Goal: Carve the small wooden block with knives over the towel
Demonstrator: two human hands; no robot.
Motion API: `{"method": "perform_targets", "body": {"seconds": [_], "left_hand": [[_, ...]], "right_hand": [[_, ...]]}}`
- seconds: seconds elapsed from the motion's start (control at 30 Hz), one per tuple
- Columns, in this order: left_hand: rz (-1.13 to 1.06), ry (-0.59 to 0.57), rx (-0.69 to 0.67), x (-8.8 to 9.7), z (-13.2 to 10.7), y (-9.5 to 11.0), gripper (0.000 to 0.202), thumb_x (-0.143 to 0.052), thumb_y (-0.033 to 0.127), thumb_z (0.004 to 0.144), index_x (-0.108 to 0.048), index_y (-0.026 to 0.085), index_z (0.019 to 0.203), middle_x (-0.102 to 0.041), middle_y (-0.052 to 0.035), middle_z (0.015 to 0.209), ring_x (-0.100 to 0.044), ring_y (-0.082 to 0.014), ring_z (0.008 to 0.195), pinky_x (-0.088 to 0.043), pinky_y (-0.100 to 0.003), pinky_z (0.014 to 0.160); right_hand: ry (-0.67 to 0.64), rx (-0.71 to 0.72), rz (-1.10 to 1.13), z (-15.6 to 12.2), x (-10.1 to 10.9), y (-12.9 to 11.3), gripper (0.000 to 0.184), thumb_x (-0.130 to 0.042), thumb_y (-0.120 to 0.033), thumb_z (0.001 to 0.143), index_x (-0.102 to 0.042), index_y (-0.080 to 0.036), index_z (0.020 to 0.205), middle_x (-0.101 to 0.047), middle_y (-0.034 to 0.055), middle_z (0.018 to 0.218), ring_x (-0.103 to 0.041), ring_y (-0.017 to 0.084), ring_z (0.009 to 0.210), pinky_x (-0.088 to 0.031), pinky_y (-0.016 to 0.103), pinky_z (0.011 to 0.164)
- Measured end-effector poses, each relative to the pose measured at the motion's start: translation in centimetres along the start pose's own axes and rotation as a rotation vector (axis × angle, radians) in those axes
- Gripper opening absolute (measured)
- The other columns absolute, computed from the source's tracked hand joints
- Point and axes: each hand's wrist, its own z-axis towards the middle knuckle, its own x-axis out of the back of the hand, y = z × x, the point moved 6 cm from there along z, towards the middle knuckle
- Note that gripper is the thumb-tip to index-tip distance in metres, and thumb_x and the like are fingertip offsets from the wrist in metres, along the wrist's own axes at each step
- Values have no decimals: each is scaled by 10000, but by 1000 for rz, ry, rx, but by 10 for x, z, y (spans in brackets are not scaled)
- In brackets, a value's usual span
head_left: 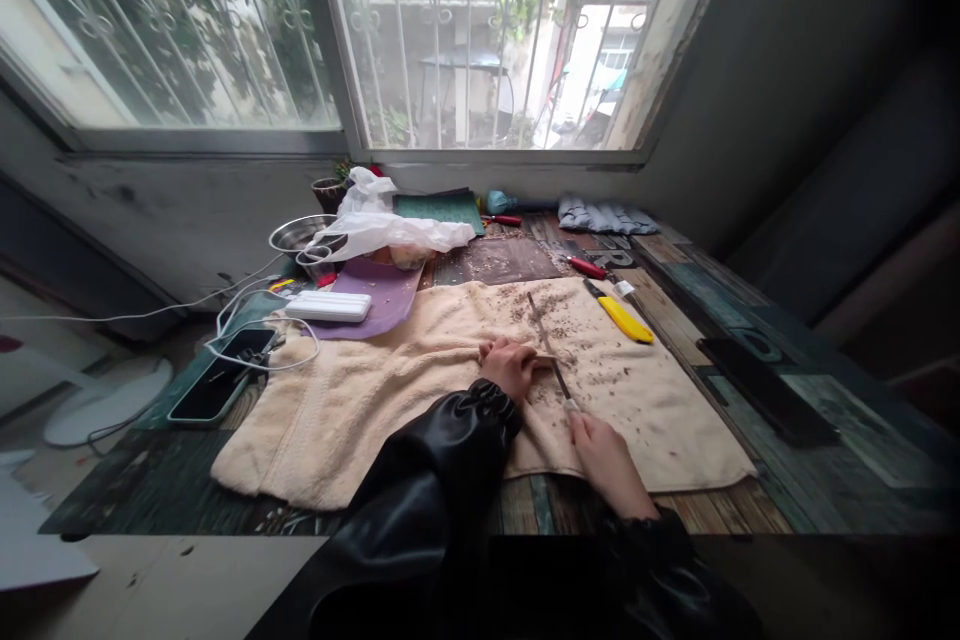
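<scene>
My left hand (508, 364) is closed in a fist on a beige towel (337, 410), gripping a small brown piece that barely shows past its fingers. My right hand (604, 455) is closed around the handle of a long thin metal tool (544, 340), a file or blade. The tool runs up and away across the small piece. Brown shavings (585, 330) lie scattered over the towel around the tool.
A yellow utility knife (624, 318) and red-handled tools (586, 267) lie beyond the towel. Left: a white power bank (328, 306) on a purple mat, a phone (217, 385) with cables, metal bowls (300, 236), a plastic bag (390, 230). A dark flat bar (765, 390) lies right.
</scene>
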Motion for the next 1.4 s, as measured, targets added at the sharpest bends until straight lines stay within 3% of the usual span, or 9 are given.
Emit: {"method": "perform_targets", "body": {"seconds": [0.2, 0.4, 0.6, 1.13, 1.4], "left_hand": [[24, 17, -36, -1, -4, 3, 92, -519, 254, 714, -600, 251, 758, -615, 11, 785, -450, -164, 836, -273, -343, 797], [26, 16, -34, -2, 1, -1, 109, -520, 252, 707, -599, 250, 782, -615, 17, 781, -453, -161, 803, -309, -320, 757], [47, 14, -11, -1, 1, -2, 124, -501, 263, 716, -601, 243, 788, -617, 11, 790, -450, -168, 818, -307, -329, 772], [64, 15, 26, 0, 3, -5, 130, -497, 269, 714, -595, 242, 795, -616, 19, 812, -455, -164, 829, -308, -320, 767], [89, 37, -31, -1, -1, -2, 123, -490, 261, 726, -590, 245, 796, -614, 17, 800, -453, -162, 819, -298, -330, 762]], "right_hand": [[-1, -14, -78, 27, 2, -11, 370, -243, -338, 780, -523, -176, 600, -548, 40, 575, -448, 116, 536, -263, 203, 499], [1, 15, -25, 15, -2, -6, 365, -231, -341, 781, -505, -183, 598, -534, 29, 560, -448, 117, 525, -265, 208, 500], [-16, 0, -7, 27, -1, -12, 360, -235, -333, 773, -475, -184, 550, -514, 23, 536, -450, 120, 532, -277, 208, 506], [-23, 33, 76, 19, -5, -6, 377, -225, -375, 768, -442, -188, 524, -501, 15, 508, -455, 118, 517, -283, 206, 496], [-10, 36, 51, 31, -4, -8, 355, -250, -354, 759, -443, -182, 516, -499, 14, 502, -447, 113, 509, -278, 207, 497]]}}
